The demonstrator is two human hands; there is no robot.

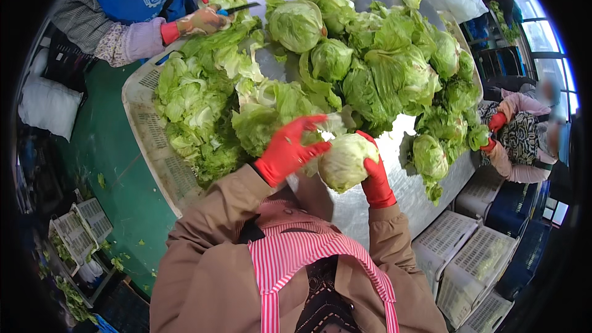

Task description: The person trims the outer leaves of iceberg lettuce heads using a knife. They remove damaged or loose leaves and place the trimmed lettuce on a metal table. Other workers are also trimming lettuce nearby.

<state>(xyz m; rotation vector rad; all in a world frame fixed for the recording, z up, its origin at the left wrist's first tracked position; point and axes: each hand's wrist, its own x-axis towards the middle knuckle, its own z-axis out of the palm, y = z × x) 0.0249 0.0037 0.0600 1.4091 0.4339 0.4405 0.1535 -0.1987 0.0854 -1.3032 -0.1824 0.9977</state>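
My right hand [375, 175], in a red glove, grips a pale, trimmed lettuce head [344, 162] from its right side. On the other side of that head is my left hand [291, 148], also red-gloved and slightly blurred. Its fingers are spread, and the fingertips come close to the head's left edge. A pale, blurred leaf-like piece [335, 125] shows near those fingertips; whether they touch it is unclear. Both hands are above the metal table [358, 210]. Loose green leaves [263, 125] lie just beyond my left hand.
A perforated white crate [155, 148] full of lettuce leaves stands left. Untrimmed lettuce heads [393, 69] pile up ahead. At upper left a co-worker's gloved hand [203, 21] holds a knife [240, 8]. Another co-worker [508, 134] handles lettuce at right. Stacked crates [476, 263] stand lower right.
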